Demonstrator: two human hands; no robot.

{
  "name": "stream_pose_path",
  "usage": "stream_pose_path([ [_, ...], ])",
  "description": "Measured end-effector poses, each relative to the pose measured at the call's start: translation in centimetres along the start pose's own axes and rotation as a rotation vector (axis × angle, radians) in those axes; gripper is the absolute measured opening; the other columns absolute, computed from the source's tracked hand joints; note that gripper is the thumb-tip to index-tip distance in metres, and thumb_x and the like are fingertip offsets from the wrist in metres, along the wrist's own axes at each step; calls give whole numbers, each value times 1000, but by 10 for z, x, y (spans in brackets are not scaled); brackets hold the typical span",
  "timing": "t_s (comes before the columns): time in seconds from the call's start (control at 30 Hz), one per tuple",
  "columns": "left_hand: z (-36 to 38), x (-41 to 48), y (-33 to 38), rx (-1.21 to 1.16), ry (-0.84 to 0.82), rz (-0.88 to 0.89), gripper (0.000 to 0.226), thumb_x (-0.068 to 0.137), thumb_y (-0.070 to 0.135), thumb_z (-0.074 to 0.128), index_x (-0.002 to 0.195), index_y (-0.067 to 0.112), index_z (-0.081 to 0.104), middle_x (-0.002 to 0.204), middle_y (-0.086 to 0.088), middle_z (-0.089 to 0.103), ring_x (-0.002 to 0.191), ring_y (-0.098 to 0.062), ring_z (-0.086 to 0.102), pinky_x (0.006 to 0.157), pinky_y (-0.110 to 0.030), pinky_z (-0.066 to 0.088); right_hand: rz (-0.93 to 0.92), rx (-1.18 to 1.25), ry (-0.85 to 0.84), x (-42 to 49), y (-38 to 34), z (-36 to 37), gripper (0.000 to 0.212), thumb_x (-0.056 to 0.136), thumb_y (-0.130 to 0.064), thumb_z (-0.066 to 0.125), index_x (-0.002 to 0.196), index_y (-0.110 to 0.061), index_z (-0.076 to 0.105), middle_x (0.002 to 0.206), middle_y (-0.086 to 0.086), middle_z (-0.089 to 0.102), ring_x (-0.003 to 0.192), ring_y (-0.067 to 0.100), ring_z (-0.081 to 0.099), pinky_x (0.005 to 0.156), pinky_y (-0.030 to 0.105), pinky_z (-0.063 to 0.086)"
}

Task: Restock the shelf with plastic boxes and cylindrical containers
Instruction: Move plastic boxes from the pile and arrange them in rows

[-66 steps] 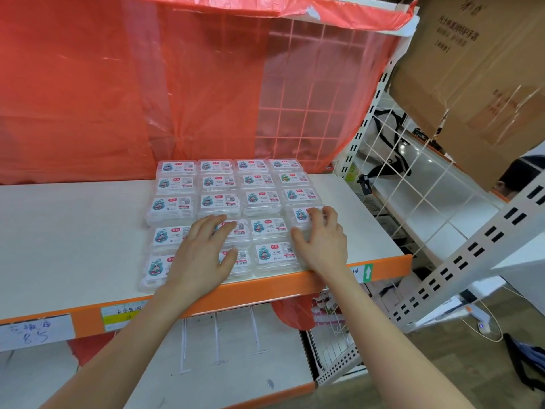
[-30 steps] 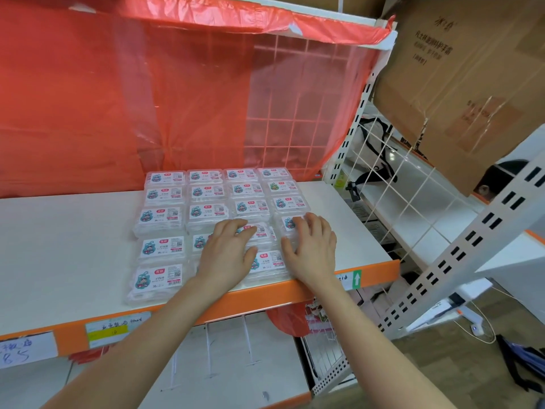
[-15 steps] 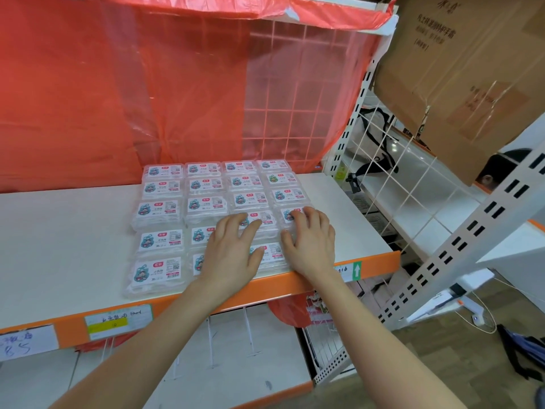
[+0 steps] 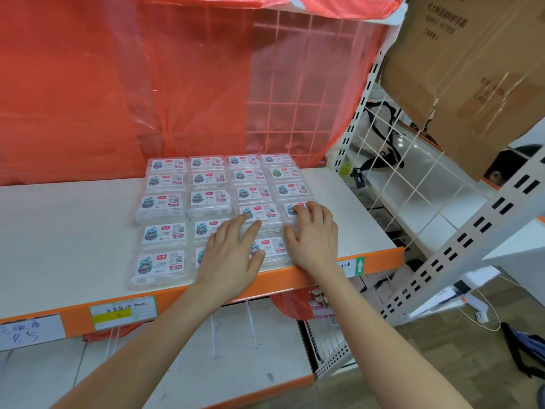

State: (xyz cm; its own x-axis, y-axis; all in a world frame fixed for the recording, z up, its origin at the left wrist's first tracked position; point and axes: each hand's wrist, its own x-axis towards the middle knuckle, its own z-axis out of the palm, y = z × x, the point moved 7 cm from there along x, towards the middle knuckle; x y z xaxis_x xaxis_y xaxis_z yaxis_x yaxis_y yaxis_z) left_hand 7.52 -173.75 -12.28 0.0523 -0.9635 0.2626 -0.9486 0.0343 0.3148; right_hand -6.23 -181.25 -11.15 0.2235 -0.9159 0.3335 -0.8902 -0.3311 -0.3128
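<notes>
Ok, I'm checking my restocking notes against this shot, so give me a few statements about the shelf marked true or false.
1. Both the left hand and the right hand rest on top of the plastic boxes. True.
2. The boxes form one tall stack. False: they lie in rows and columns on the shelf.
3. A red plastic sheet hangs behind them. True.
4. The shelf's front is blue. False: the front edge is orange.

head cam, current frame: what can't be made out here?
All in the head view:
- Second-column front plastic boxes: labels partly covered by the left hand.
- Rightmost front boxes: mostly under the right hand.
- Label print: too small to read.
- Cardboard carton: cut by top and right edges.
- Behind the red plastic sheet: hidden.
</notes>
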Motion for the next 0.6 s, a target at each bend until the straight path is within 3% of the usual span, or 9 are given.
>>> stream_pose_path([
  [0.27,-15,7,-8,-127,-97,-24,60,91,36,50,145,25,25,151,-3,21,137,-20,16,111,-34,17,-5,50,-49,4,0,-2,42,89,-34,50,126,-14,50,137,8,40,129,27,28,104,40,21],
  [0.43,-40,9,-36,-23,-61,-84,59,90,33,51,144,20,28,149,-6,26,136,-23,20,108,-35,22,-3,4,-29,10,-8,-13,40,91,-30,47,127,-12,50,139,13,40,129,31,28,103,46,23],
  [0.6,-64,-6,-72,89,-26,-211,54,92,35,48,141,15,35,144,-11,35,133,-28,27,105,-40,27,-127,-3,-64,8,-72,-6,45,92,-33,44,133,-13,45,143,15,35,133,32,25,106,49,20],
])
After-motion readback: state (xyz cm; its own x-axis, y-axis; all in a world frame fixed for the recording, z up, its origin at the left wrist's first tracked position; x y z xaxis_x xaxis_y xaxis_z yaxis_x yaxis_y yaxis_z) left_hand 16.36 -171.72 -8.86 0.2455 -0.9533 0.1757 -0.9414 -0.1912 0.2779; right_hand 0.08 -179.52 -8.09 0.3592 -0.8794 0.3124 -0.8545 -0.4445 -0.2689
